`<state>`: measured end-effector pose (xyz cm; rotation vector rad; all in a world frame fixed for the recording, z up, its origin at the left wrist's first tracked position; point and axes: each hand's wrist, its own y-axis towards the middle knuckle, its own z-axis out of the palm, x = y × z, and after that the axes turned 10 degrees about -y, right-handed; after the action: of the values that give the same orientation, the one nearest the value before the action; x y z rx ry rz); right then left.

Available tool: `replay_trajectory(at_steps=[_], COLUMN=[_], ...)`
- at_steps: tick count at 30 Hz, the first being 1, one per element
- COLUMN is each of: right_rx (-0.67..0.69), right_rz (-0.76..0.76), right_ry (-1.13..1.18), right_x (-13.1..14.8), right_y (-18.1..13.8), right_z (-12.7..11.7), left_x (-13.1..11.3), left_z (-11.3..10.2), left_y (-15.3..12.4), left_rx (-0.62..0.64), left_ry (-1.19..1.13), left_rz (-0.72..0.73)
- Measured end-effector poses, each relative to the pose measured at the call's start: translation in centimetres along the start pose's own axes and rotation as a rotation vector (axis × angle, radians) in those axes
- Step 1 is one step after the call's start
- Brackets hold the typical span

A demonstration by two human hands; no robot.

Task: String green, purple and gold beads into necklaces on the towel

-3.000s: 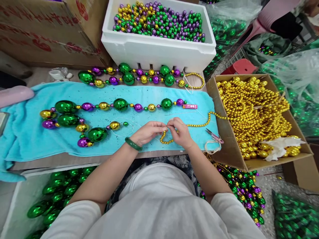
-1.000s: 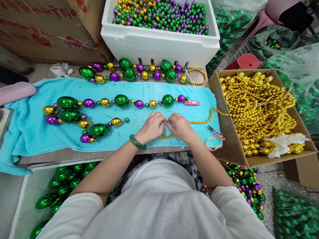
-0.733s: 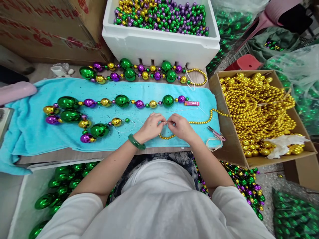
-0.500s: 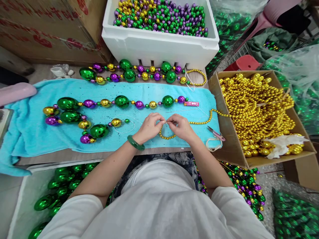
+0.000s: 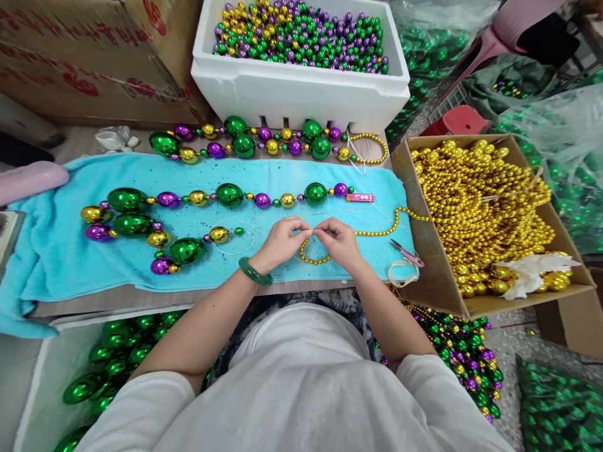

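My left hand, with a green bangle on the wrist, and my right hand meet over the turquoise towel. Both pinch the end of a small gold bead strand, which loops below my fingers. The strand runs right along the towel into the cardboard box of gold beads. A thin clear thread trails left from my hands to a half-strung necklace of large green, purple and gold beads.
A white foam box of mixed beads stands at the back, a finished necklace before it. Small scissors and a pink tag lie on the towel's right end. A tray of green baubles sits at lower left.
My hands stay together at the same spot on the towel. The gold loop under my fingers has shifted slightly between lowered and lifted positions.
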<state>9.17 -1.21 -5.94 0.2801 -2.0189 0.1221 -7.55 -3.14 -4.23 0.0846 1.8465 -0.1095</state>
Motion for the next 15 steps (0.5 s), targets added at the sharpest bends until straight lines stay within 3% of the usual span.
replay_trajectory(at_steps=[4,7,12,15], right_rx=[0.132,0.132,-0.067,0.014], right_rz=[0.227,0.29,0.262,0.166], right_ry=[0.239,0.392,0.442,0.328], right_x=[-0.1,-0.3,-0.5,-0.1], right_y=[0.2,0.4,0.3,0.1], right_z=[-0.4,-0.8,-1.4,-1.2], left_x=[-0.2,-0.2,0.2,0.3], left_z=[0.0,0.0,-0.1,0.0], left_y=[0.0,0.1,0.1,0.1], left_rx=[0.001,0.006,-0.02,-0.022], left_ry=[0.016,0.009,-0.014,-0.013], left_rz=[0.005,0.003,-0.016,-0.013])
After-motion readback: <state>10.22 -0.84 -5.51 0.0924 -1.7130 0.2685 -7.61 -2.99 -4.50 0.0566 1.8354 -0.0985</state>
